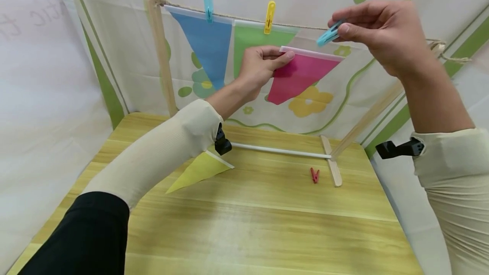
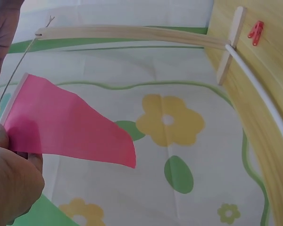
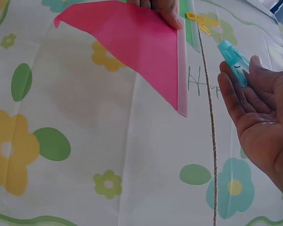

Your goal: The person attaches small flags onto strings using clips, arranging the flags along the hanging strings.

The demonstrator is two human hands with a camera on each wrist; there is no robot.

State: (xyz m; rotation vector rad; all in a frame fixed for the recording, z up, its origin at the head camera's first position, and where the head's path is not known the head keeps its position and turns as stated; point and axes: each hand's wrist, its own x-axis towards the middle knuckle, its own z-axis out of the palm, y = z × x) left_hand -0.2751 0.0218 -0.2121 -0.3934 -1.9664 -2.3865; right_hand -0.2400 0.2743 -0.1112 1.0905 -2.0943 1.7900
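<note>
My left hand (image 1: 255, 71) pinches a pink pennant (image 1: 303, 73) near one end of its white top edge, just below the string. Up to the right, my right hand (image 1: 389, 35) holds a light blue clothespin (image 1: 327, 35) between thumb and fingers. In the right wrist view the twine (image 3: 210, 94) runs between the pennant's edge and that clothespin (image 3: 234, 62). A blue pennant (image 1: 210, 39) hangs from the line under another light blue clothespin (image 1: 208, 7). Beside it hangs a green pennant (image 1: 250, 37), partly behind my left hand, with a yellow clothespin (image 1: 269, 17) on it.
Wooden posts (image 1: 162, 54) hold the string at either side, joined low down by a white rod (image 1: 282, 150). On the wooden table (image 1: 244, 224) lie a yellow pennant (image 1: 200, 171), partly under my left forearm, and a red clothespin (image 1: 315, 175). A printed cloth hangs behind.
</note>
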